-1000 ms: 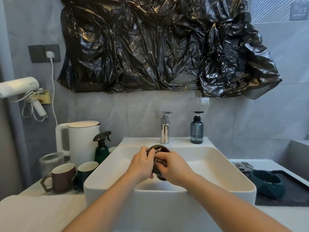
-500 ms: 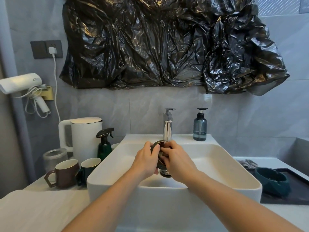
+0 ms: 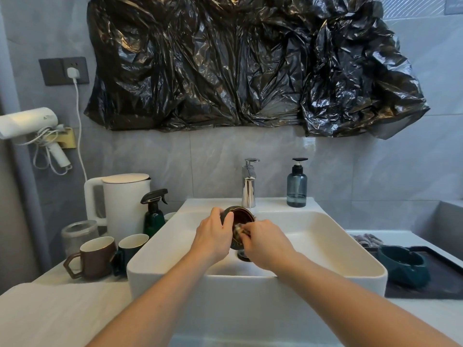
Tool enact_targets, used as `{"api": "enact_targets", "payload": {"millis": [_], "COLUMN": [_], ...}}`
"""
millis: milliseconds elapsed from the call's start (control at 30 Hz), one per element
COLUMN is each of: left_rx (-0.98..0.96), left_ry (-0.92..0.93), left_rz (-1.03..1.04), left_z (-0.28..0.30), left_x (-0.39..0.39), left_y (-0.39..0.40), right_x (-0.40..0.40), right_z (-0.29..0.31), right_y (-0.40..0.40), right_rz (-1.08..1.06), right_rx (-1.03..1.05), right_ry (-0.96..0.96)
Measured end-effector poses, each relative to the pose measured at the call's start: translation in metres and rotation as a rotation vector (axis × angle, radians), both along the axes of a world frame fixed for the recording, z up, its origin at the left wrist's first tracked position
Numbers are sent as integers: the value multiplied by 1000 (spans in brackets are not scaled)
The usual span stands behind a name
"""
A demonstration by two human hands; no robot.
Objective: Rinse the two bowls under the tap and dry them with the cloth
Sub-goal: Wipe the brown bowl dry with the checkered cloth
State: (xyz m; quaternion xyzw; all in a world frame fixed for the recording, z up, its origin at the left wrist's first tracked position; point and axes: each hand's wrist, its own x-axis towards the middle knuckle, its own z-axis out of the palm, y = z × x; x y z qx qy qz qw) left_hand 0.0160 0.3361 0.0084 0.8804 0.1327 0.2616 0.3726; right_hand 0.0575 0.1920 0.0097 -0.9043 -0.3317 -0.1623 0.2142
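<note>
A dark bowl with a brown inside is tilted on its side over the white sink, just in front of the chrome tap. My left hand grips the bowl's left rim. My right hand pinches a small light cloth against the bowl's inside. No water is seen running from the tap. A second bowl, teal, sits on a black tray at the right of the sink.
Left of the sink stand a white kettle, a green spray bottle, a brown mug, a teal mug and a glass jar. A blue soap dispenser stands beside the tap. A grey cloth lies behind the tray.
My right hand has slid down and to the right inside the bowl, so more of the brown inside shows. The left hand keeps its grip on the rim.
</note>
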Motion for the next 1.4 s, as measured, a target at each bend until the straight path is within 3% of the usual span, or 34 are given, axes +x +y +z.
{"api": "enact_targets", "payload": {"millis": [233, 367, 700, 933, 1133, 1267, 1400], "left_rx": [-68, -73, 60, -40, 28, 74, 176], "left_ry": [26, 9, -9, -1, -2, -13, -13], "left_rz": [-84, -62, 13, -54, 3, 23, 40], "left_z": [1, 2, 0, 1, -3, -3, 5], "left_x": [-4, -5, -3, -4, 2, 8, 17], "left_y": [4, 7, 3, 9, 10, 7, 9], "right_x": [0, -2, -7, -7, -17, -12, -6], "right_z": [0, 1, 4, 3, 8, 6, 6], "right_y": [-3, -3, -7, -5, -7, -3, -2], "right_rz": [195, 323, 49, 223, 252, 92, 39], "right_rx": [-35, 52, 22, 35, 163, 206, 466], "right_ry": [-57, 70, 63, 47, 318, 175, 145]}}
